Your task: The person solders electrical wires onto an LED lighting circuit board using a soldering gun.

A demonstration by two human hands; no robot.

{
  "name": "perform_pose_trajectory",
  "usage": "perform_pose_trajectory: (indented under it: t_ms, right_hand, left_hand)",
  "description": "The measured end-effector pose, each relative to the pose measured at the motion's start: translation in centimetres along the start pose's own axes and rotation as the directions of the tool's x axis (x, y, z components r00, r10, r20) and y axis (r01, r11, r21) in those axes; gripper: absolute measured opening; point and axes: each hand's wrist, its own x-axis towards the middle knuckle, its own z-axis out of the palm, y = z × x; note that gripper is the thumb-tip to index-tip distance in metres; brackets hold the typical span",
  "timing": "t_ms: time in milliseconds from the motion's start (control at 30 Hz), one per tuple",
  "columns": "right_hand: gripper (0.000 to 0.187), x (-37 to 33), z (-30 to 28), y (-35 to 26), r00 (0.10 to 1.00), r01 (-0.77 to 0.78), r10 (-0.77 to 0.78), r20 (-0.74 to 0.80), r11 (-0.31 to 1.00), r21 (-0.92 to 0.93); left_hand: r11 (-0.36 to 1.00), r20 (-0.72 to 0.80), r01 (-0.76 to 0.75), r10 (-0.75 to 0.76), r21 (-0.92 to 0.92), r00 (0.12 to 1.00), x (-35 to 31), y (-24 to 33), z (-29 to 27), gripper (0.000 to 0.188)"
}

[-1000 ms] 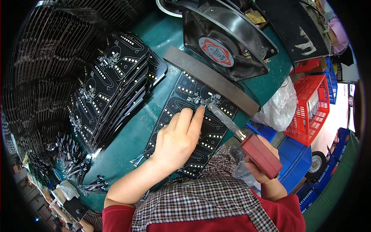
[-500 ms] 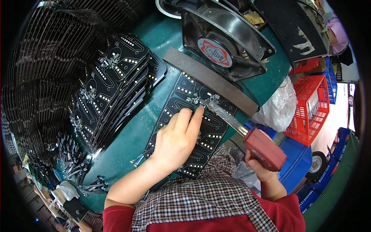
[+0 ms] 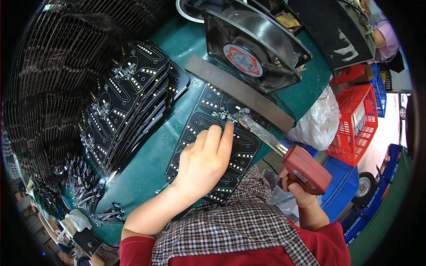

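My left hand (image 3: 205, 155) is closed over a black circuit board (image 3: 195, 128) with rows of small pale LEDs. Its extended index fingertip presses thin coloured wires (image 3: 232, 119) against the cluster of components near the board's far end. My right hand (image 3: 299, 190) grips the red-brown handle of a soldering gun (image 3: 306, 170). The iron's long metal barrel points left and away, and its tip rests close to the left index fingertip, at the wires. Whether the tip touches the board is too small to tell. Most of the wire length is hidden beneath my left hand and forearm.
A dark bar (image 3: 239, 91) lies across the board's far end, with a black fan (image 3: 253, 48) behind. Stacked boards (image 3: 128, 106) and wire bundles (image 3: 84, 186) occupy the left. A red crate (image 3: 355, 124) and plastic bag (image 3: 317, 119) stand right. Another person's arm (image 3: 386, 37) shows far right.
The soldering gun has shifted slightly to the right in my right hand. My left fingertip stays by the wires, and fewer loose wire ends show beside my left forearm.
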Motion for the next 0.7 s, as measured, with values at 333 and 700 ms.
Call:
perform_pose_trajectory:
  t_ms: [333,700]
  right_hand:
    - [0.071,0.0,-0.4,0.0,0.998,0.042,-0.060,-0.033,0.918,-0.395]
    - [0.075,-0.2,0.3,-0.1,0.998,0.041,-0.046,-0.042,0.992,-0.116]
  left_hand:
    - [0.997,-0.001,-0.022,0.022,0.077,1.000,0.1,0.2,0.0,0.040]
    - [0.980,0.026,-0.046,0.042,0.193,0.999,0.4,0.7,-0.2,0.038]
